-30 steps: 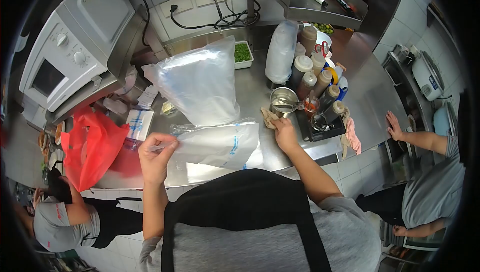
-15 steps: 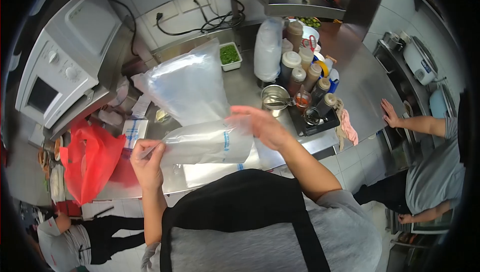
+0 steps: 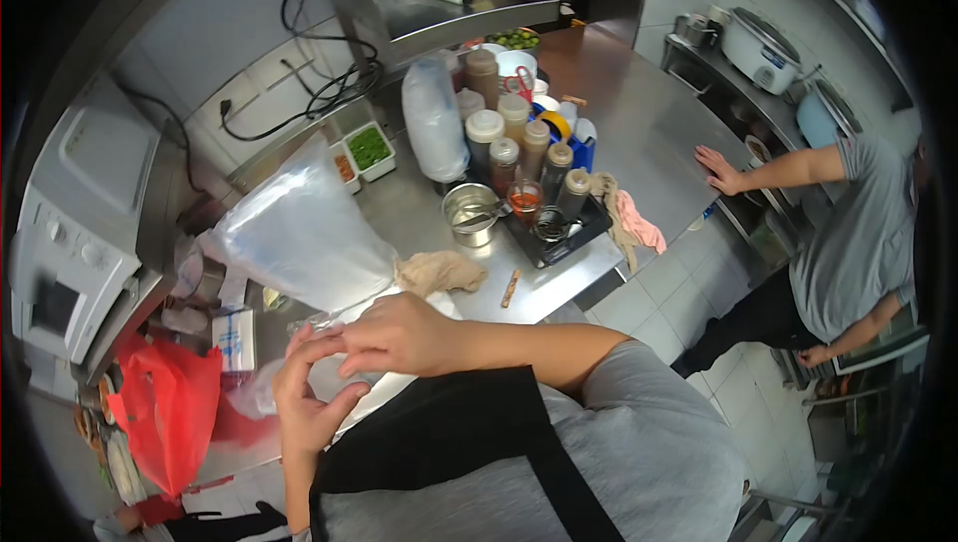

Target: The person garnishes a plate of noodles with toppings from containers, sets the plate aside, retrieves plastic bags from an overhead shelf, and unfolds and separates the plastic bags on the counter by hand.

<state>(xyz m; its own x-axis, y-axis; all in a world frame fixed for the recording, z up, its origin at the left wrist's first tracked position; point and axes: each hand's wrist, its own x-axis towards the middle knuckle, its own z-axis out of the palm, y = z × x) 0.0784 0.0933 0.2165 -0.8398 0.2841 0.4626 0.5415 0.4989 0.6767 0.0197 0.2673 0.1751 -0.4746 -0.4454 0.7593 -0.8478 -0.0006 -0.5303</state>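
Note:
Near the counter's front edge, my left hand curls in a C shape with the thumb apart from the fingers. Thin clear plastic from a bag shows beside it and around its fingertips. My right hand bends over it, fingers curled at the plastic; its exact grip is partly hidden. Behind the hands lies a large clear bag of plastic. A crumpled tan cloth rests just past my right wrist, and a small patterned stick-like packet lies right of it.
A red plastic bag and a white appliance are at left. Beyond stand a tub of chopped greens, a metal pot and several sauce bottles in a black tray. At right, another person's hand rests on the counter.
My hands have come together lower left, and the clear bag stretched between them is now bunched and hangs left. My view has turned right, showing the tan cloth and small packet.

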